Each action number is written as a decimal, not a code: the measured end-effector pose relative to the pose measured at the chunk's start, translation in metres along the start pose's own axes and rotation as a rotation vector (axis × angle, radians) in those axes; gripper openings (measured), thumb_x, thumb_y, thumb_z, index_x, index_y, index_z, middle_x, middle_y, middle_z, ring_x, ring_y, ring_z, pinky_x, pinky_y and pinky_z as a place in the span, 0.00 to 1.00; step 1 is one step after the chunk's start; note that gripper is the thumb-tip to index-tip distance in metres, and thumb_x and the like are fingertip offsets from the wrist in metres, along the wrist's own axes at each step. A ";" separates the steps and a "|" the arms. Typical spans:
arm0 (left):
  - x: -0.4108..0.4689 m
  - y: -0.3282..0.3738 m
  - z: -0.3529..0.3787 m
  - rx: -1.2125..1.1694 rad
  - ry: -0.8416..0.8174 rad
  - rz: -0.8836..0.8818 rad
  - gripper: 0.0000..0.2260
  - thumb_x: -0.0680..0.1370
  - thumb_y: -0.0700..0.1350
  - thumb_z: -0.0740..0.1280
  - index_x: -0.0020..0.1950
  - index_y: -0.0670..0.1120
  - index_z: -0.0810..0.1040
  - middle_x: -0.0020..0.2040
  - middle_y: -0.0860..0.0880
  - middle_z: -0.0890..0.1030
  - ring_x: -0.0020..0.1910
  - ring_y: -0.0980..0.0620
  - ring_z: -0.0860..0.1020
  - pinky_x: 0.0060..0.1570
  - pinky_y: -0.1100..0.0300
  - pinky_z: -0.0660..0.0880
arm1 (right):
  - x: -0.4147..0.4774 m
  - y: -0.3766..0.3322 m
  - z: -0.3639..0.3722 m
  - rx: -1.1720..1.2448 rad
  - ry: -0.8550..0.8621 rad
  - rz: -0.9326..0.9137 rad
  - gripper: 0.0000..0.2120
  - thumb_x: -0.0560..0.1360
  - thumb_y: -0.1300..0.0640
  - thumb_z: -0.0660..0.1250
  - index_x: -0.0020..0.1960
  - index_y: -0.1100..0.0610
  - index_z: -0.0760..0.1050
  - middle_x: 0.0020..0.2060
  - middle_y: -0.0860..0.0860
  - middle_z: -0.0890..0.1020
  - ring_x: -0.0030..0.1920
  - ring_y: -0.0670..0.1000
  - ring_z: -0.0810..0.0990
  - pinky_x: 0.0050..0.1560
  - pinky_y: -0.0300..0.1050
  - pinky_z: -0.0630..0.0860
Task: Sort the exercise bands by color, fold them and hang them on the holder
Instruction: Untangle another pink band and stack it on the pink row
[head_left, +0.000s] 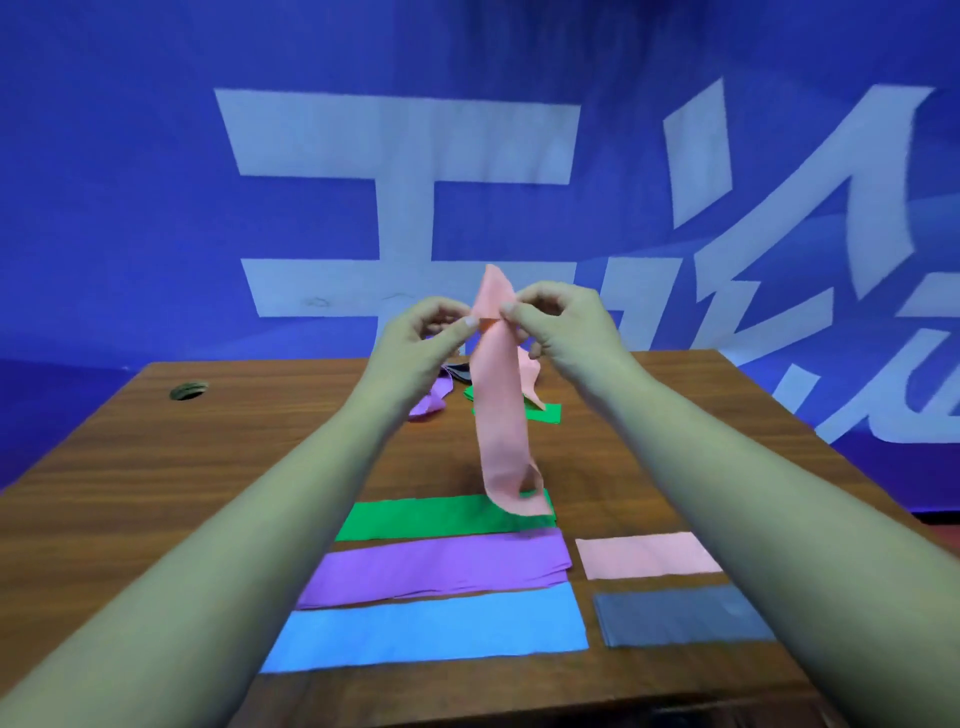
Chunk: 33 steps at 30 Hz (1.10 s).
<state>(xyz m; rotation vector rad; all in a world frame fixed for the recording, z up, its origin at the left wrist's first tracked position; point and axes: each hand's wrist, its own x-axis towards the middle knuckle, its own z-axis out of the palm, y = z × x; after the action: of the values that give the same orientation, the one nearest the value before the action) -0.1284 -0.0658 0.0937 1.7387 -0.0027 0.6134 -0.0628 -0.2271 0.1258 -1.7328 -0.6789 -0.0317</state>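
Both hands hold a pink band (501, 405) up in the air over the table. My left hand (423, 338) and my right hand (563, 325) pinch it near its top, and its lower end curls just above a flat green band (415, 519). Laid flat near me are a purple band (441, 569), a light blue band (426, 631), a folded pink band (647, 555) and a dark grey band (675, 616). Farther back lies a loose pile of bands (498, 400), purple, green, pink and dark. No holder is in view.
The wooden table (182, 467) has a round cable hole (188, 391) at its far left. A blue banner with large white characters (400, 140) hangs right behind the table's far edge.
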 end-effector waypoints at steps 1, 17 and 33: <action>-0.002 0.010 0.000 -0.002 -0.013 0.016 0.03 0.77 0.47 0.69 0.46 0.48 0.80 0.42 0.52 0.81 0.44 0.55 0.77 0.50 0.59 0.76 | -0.003 -0.007 -0.004 -0.010 -0.004 -0.001 0.07 0.76 0.59 0.68 0.45 0.63 0.81 0.35 0.52 0.80 0.34 0.44 0.77 0.33 0.38 0.73; -0.037 0.089 0.001 -0.105 -0.099 -0.045 0.06 0.76 0.41 0.61 0.39 0.49 0.71 0.32 0.50 0.68 0.28 0.52 0.67 0.30 0.61 0.68 | -0.059 -0.042 -0.026 0.486 -0.225 0.191 0.11 0.76 0.56 0.69 0.56 0.58 0.75 0.44 0.53 0.80 0.42 0.51 0.79 0.42 0.45 0.74; -0.049 0.078 0.009 -0.063 0.029 -0.022 0.06 0.81 0.39 0.64 0.54 0.40 0.80 0.43 0.44 0.82 0.43 0.53 0.80 0.46 0.64 0.80 | -0.063 -0.048 -0.026 -0.012 0.033 -0.010 0.09 0.73 0.54 0.73 0.41 0.59 0.77 0.34 0.49 0.77 0.35 0.45 0.74 0.37 0.39 0.71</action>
<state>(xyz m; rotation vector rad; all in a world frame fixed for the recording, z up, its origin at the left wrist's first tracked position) -0.1924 -0.1102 0.1435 1.6667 0.0173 0.6157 -0.1282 -0.2717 0.1518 -1.7372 -0.6640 -0.0712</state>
